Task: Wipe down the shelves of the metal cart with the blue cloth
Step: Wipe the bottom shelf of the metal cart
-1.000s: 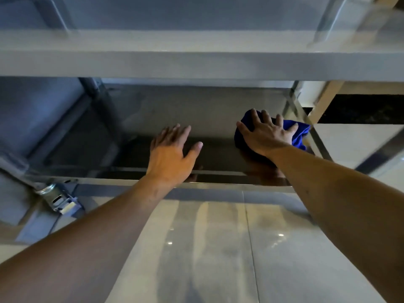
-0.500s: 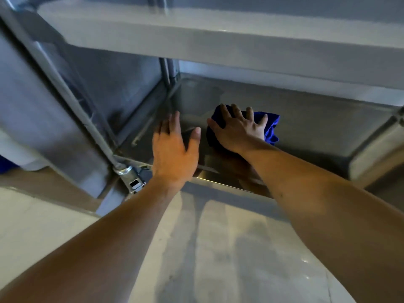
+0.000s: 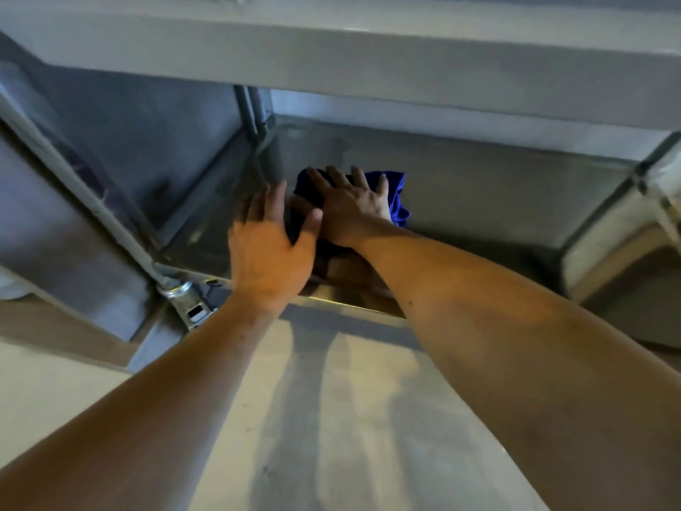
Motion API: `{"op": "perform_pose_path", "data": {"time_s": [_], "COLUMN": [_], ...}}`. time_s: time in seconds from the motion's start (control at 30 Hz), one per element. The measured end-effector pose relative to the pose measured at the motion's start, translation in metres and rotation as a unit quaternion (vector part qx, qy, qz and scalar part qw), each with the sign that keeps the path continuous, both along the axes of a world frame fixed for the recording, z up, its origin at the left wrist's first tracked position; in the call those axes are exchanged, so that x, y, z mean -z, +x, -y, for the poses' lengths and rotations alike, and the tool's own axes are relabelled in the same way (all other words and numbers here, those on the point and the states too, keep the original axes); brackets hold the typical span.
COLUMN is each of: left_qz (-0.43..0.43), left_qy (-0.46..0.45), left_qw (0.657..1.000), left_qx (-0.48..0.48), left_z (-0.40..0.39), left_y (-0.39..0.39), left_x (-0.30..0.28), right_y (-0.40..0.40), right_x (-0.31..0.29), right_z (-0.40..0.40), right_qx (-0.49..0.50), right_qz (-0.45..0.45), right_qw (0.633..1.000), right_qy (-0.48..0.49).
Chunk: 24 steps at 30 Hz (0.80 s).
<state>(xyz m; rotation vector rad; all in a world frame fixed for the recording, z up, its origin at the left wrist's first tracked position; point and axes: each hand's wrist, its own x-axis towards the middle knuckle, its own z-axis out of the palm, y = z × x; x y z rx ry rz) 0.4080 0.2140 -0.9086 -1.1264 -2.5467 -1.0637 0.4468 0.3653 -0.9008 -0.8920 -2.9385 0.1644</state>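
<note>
The blue cloth (image 3: 395,195) lies bunched on the bottom shelf (image 3: 497,201) of the metal cart, left of its middle. My right hand (image 3: 350,208) presses flat on top of the cloth with fingers spread, hiding most of it. My left hand (image 3: 271,248) is open, palm down, over the shelf's front edge just left of the right hand, its thumb touching the right hand's side. It holds nothing. An upper shelf (image 3: 368,60) of the cart crosses the top of the view.
A cart leg with a metal caster (image 3: 184,300) stands at the front left corner. Another upright post (image 3: 254,112) rises at the back left. Pale tiled floor (image 3: 331,418) lies below the shelf. A light object (image 3: 626,245) sits beyond the cart's right end.
My right hand has slid the cloth leftward along the bottom shelf, from its right end to near the left. The two hands now touch. My view has swung left.
</note>
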Motion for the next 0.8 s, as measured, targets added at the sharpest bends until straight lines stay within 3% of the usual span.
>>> {"op": "perform_pose_path", "data": {"time_s": [0.17,0.53,0.8], "left_qz": [-0.05,-0.038,-0.008], "left_qy": [-0.07,-0.151,-0.168], "left_qw": [0.992,0.953,0.944], "left_qx": [0.092,0.26,0.283], "left_z": [-0.026,-0.14,-0.156], "left_y": [0.034,0.176,0.194], "left_x": [-0.001,-0.013,-0.005], "right_y": [0.078,0.255,0.292], "right_x": [0.001,0.003,0.006], "right_z": [-0.065,-0.159,-0.187], "right_qx": [0.079,0.238,0.292], "right_qz": [-0.01,-0.002,0.006], "right_qw": [0.997,0.971,0.956], "right_qy": [0.011,0.012,0.003]}}
